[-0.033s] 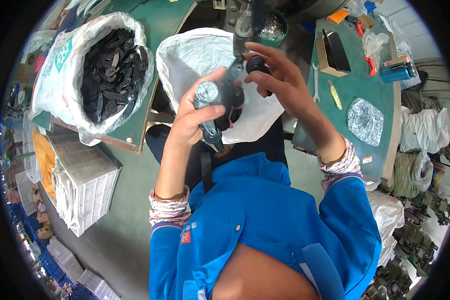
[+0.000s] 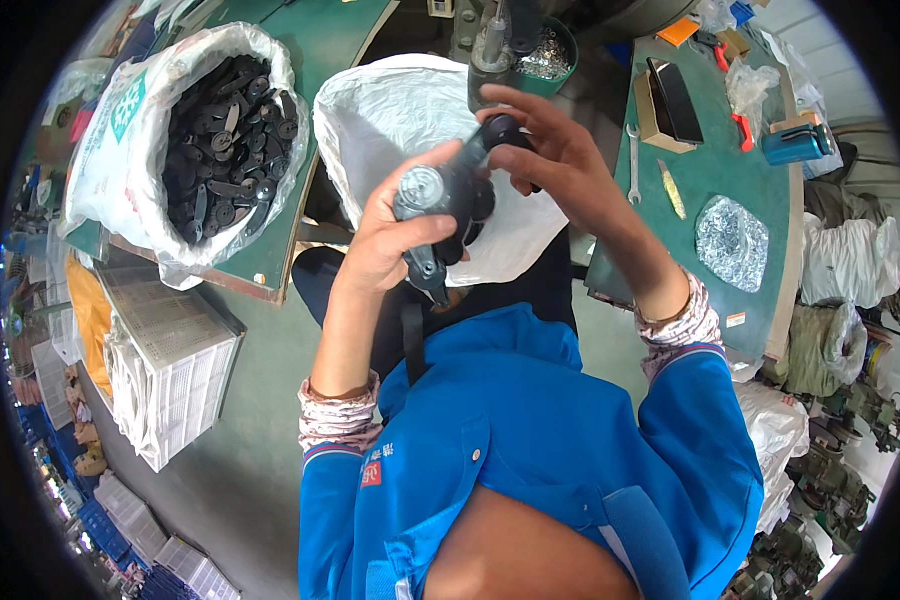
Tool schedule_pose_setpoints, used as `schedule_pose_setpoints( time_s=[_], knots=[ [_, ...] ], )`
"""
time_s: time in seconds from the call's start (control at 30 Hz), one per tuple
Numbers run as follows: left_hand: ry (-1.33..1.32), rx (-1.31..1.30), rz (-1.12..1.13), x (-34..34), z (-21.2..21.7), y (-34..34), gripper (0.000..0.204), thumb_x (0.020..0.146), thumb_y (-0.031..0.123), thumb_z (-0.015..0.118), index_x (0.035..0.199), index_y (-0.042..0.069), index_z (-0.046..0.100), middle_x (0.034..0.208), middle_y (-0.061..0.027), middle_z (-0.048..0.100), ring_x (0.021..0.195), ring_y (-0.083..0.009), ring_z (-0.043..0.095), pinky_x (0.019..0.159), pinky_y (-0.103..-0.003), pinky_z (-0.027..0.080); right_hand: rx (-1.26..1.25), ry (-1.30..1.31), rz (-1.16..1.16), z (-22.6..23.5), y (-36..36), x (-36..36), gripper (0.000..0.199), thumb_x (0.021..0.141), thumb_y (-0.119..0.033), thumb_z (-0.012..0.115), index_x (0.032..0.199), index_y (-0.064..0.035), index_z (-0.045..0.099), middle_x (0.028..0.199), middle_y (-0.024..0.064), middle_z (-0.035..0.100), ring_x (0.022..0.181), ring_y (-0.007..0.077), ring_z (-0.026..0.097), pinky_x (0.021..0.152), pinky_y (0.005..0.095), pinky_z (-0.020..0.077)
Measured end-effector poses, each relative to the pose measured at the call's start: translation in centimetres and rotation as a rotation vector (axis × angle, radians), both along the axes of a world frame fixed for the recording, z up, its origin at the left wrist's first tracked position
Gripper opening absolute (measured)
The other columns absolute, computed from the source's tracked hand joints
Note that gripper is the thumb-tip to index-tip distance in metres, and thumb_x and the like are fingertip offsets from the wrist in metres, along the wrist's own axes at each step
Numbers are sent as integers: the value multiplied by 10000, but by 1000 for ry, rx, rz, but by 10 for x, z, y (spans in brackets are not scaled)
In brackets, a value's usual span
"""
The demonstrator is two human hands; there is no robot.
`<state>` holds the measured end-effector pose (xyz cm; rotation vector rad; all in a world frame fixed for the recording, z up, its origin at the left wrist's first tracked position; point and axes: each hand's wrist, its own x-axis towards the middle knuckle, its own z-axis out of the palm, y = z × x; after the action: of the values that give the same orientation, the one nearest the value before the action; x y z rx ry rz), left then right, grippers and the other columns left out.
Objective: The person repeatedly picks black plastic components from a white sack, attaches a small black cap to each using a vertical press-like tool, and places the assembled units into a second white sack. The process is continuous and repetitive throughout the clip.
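My left hand (image 2: 378, 238) is closed around a dark grey plastic part (image 2: 440, 210) with a pale round hub and arms sticking out. Black rounded pieces show under its right side; whether they are fixed to it I cannot tell. A black round piece (image 2: 504, 130) is pinched in the fingers of my right hand (image 2: 560, 150), over the upper end of the grey part. Below both hands gapes a white bag-lined container (image 2: 365, 110). Just beyond the right fingers stands a metal machine post (image 2: 488, 75).
On the left green table, a white sack (image 2: 120, 160) holds many black plastic parts (image 2: 230, 150). Behind the post is a green tub (image 2: 574, 70) of small metal pieces. A wrench (image 2: 633, 165), a cutter knife (image 2: 670, 190) and a clear plastic bag (image 2: 732, 242) lie on the right table.
My right hand has shifted slightly left, bringing the black round piece over the grey part's upper end. My left hand has barely moved.
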<state>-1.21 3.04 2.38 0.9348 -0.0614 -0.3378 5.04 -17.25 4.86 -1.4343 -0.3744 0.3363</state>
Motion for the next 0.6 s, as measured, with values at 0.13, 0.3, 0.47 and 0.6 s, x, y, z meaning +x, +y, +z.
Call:
schedule_pose_setpoints(
  time_s=[0.13,0.3,0.47,0.6],
  knots=[
    [11,-3,-10,-7,-8,7,675,726,-29,652,1364,11,435,1101,-140,618,939,-209,644,654,-336,595,-162,21,99,-12,-1,4,206,852,-131,694,1007,-7,640,780,27,641,608,56,513,530,197,397],
    [49,-153,139,-13,-20,11,692,773,-7,636,1407,17,359,1141,-160,581,1037,-287,630,698,-359,603,-63,-98,-187,-17,-2,-7,221,856,-81,687,1048,15,631,825,36,640,653,70,548,563,200,428],
    [272,-349,291,-7,-42,-10,416,861,30,608,1250,-13,469,1164,-174,572,1118,-307,584,858,-386,561,-278,-748,-460,-38,4,-19,267,776,51,705,1035,0,665,971,112,656,805,171,630,683,248,515],
    [330,-436,334,5,-48,-22,339,897,103,608,1194,-17,496,1121,-161,599,997,-251,619,839,-352,556,-390,-1077,-244,-45,6,-30,353,672,86,715,1002,-36,694,1162,154,614,996,304,629,791,333,539]
  ],
)
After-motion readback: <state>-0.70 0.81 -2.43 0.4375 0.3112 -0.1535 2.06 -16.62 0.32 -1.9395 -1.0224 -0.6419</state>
